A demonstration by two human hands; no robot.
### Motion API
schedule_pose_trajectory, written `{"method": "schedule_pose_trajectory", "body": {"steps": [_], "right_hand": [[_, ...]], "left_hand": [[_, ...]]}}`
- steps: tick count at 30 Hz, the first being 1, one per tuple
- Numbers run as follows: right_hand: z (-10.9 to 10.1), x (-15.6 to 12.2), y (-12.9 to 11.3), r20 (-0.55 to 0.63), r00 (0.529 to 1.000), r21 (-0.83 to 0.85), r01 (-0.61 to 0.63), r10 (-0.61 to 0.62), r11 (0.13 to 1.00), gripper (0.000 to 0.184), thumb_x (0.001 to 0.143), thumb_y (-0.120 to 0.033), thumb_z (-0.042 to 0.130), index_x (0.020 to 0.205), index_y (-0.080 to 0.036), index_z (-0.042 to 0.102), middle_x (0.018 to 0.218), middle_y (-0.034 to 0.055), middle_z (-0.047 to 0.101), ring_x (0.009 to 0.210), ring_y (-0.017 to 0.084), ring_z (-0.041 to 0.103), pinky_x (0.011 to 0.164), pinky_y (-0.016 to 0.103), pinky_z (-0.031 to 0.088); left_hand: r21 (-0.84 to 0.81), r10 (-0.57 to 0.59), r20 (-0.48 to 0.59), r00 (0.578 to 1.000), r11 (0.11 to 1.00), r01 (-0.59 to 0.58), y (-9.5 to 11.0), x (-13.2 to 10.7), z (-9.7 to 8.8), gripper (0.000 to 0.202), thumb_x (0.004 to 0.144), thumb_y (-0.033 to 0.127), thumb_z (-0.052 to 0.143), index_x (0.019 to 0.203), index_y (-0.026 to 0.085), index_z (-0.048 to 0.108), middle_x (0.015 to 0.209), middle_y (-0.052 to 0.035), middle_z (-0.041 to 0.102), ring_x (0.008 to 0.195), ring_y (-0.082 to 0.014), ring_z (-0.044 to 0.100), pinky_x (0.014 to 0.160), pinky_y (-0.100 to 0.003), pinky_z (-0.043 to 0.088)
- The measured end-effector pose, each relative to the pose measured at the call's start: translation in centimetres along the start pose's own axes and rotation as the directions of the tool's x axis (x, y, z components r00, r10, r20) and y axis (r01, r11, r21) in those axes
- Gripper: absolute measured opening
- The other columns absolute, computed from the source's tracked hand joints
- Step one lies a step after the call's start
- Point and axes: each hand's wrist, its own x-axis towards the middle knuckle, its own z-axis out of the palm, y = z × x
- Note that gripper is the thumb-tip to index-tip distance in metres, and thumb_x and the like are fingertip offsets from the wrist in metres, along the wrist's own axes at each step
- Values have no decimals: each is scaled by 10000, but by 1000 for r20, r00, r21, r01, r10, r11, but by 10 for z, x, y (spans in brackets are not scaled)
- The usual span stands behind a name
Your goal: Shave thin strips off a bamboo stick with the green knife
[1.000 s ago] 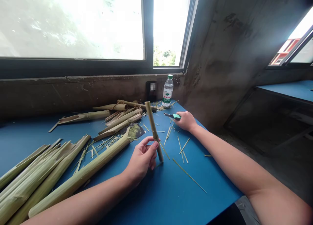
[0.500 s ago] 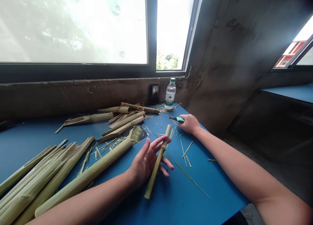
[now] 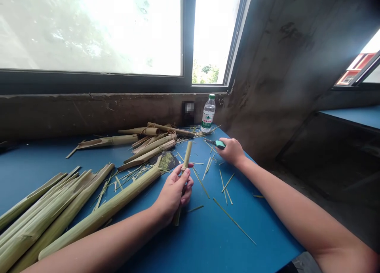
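Observation:
My left hand is closed round a short green stalk, which lies on the blue table and points away from me. Its near end sticks out below my palm. My right hand rests on the table farther back and grips a small knife with a teal handle, blade pointing left. Thin green slivers are scattered between my two hands.
Long split green stalks lie in a heap at the left. A pile of shorter dried pieces sits near the wall. A water bottle stands by the window sill. The table's right edge drops off beside my right arm.
The stalk stood nearly upright in my left hand, then tipped down onto the table. My fingers opened over it and have closed round it again. My right hand stayed put.

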Motion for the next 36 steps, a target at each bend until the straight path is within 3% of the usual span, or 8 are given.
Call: {"method": "schedule_pose_trajectory", "body": {"steps": [5, 10, 18, 21, 25, 36], "right_hand": [[-7, -13, -29, 62, 986, 114, 147, -154, 983, 206, 828, -351, 581, 678, -211, 566, 668, 47, 642, 605, 174, 518, 592, 284, 280], [-1, -28, -53, 120, 956, 121, 255, -269, 959, 174, 796, -333, 586, 672, -211, 579, 636, 30, 629, 580, 161, 514, 581, 283, 264], [10, -31, -61, 219, 945, -55, 263, -245, 963, 177, 791, -326, 570, 786, -217, 709, 772, 61, 722, 706, 214, 637, 635, 300, 314], [10, -24, -54, 233, 939, -114, 284, -252, 952, 206, 806, -344, 567, 797, -197, 711, 792, 82, 723, 734, 227, 648, 639, 301, 327], [9, -14, -47, 247, 953, -200, 227, -175, 953, 214, 807, -336, 570, 820, -188, 724, 810, 102, 722, 746, 243, 657, 658, 303, 365], [9, 4, -45, 285, 957, -257, 126, -50, 958, 217, 823, -319, 596, 890, -182, 751, 891, 140, 728, 876, 297, 686, 776, 334, 463]], "left_hand": [[-78, -93, -26, 995, 993, 91, 2, -1, -1, 312, 971, 548, 514, 1112, 270, 518, 695, 74, 393, 424, -41, 276, 345, -137, 197], [-101, -166, -29, 986, 982, 162, 5, -1, 0, 305, 982, 566, 458, 1031, 267, 489, 655, 83, 318, 424, -40, 179, 350, -132, 153], [-1, -316, -59, 947, 949, 316, 4, -9, 10, 358, 965, 611, 467, 911, 270, 373, 624, 96, 263, 437, -50, 122, 348, -136, 116], [19, -336, -60, 940, 941, 337, 4, -6, 10, 360, 972, 610, 454, 904, 268, 365, 621, 97, 266, 438, -50, 120, 347, -138, 120], [8, -346, -67, 936, 938, 347, 6, 1, 7, 361, 978, 615, 433, 913, 264, 376, 622, 100, 236, 444, -48, 105, 362, -136, 90], [-60, -401, -48, 915, 915, 398, 10, 6, 1, 347, 1000, 590, 398, 914, 254, 377, 608, 107, 207, 434, -44, 102, 371, -130, 75]]}}
